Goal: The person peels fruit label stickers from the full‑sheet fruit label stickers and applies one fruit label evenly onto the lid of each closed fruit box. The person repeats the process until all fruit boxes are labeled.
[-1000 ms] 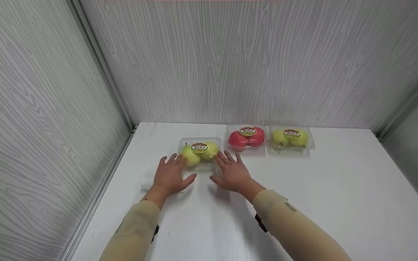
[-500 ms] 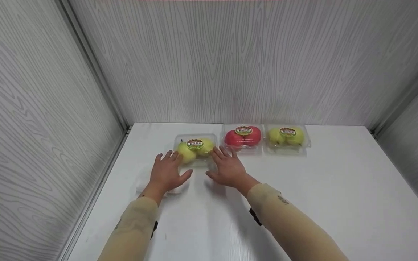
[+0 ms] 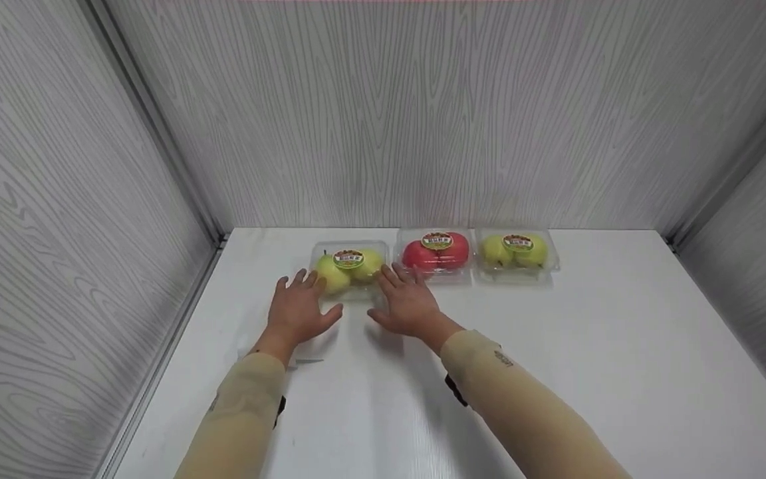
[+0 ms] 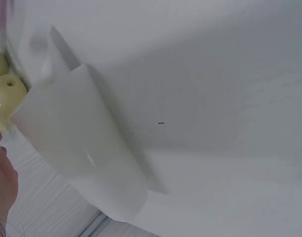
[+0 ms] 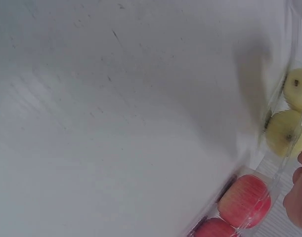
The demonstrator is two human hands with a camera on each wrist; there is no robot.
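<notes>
A clear plastic box (image 3: 348, 259) with a round label holds yellow-green pears, near the back wall in the head view. My left hand (image 3: 296, 309) lies at its front left corner with the fingers stretched forward. At the front right corner is my right hand (image 3: 409, 306), its fingers also straight. Both thumbs point inward, apart from the box. In the left wrist view a pear (image 4: 10, 94) shows beyond a curled white sheet (image 4: 81, 133). Red apples (image 5: 244, 200) and yellow-green pears (image 5: 285, 132) appear at the right wrist view's edge.
Right of the pear box stands a clear box of red apples (image 3: 436, 241), close to my right fingertips. Another box of yellow-green pears (image 3: 517, 243) is beside that. A wood-grain wall (image 3: 383, 120) bounds the white table (image 3: 596, 372) at the back.
The left pear box has slid back toward the wall, with both hands moving forward along with it. The other two boxes keep their places; the head view has shifted slightly.
</notes>
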